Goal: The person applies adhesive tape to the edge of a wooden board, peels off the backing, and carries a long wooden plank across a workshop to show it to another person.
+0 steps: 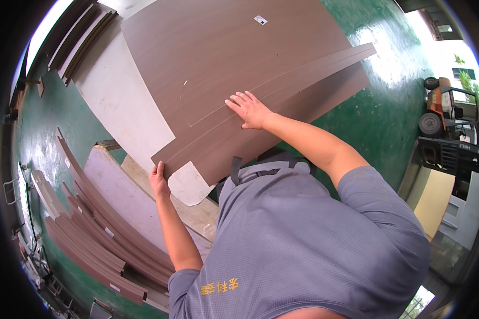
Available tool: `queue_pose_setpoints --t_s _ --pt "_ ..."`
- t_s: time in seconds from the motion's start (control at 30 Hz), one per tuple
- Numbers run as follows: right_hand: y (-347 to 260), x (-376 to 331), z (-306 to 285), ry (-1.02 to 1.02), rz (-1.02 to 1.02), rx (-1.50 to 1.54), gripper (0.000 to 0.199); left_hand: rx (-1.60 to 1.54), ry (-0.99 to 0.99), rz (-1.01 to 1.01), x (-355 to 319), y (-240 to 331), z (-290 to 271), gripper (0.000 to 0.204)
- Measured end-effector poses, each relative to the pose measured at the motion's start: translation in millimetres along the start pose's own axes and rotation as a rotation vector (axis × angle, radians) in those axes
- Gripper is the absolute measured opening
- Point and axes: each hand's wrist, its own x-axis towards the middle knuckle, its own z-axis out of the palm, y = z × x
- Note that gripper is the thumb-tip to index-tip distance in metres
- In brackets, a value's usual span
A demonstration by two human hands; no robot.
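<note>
A large brown wood-grain panel (223,48) lies flat in front of me. On top of it rest long brown strips (303,80) of the same finish, stretching to the right. My right hand (248,109) lies palm down on the strips with fingers spread. My left hand (158,181) grips the near left corner of the lowest brown strip, beside a white sheet (120,106) under the panel.
A stack of long brown strips (90,228) lies on the green floor (378,111) at the lower left. More strips (77,37) lean at the upper left. An orange pallet truck (442,111) and a pale board (434,199) stand at the right.
</note>
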Motion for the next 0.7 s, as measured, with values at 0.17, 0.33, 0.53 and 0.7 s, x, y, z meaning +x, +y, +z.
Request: queue_pose_setpoints --t_s 0.17,0.33,0.53,0.7 --pt "-14 7 -3 -0.049 -0.119 0.049 0.102 -0.04 0.032 0.032 -21 -18 -33 0.018" --pt "-15 37 -16 -0.305 -0.016 0.08 0.067 0.317 0.028 0.087 -39 -5 -57 0.025" --pt "-28 26 1 -0.098 -0.182 0.039 0.022 0.65 -0.038 0.056 -37 13 -63 0.031" --pt "-27 15 36 -0.025 -0.188 -0.026 0.01 1.003 0.134 0.575 -45 20 -38 0.095"
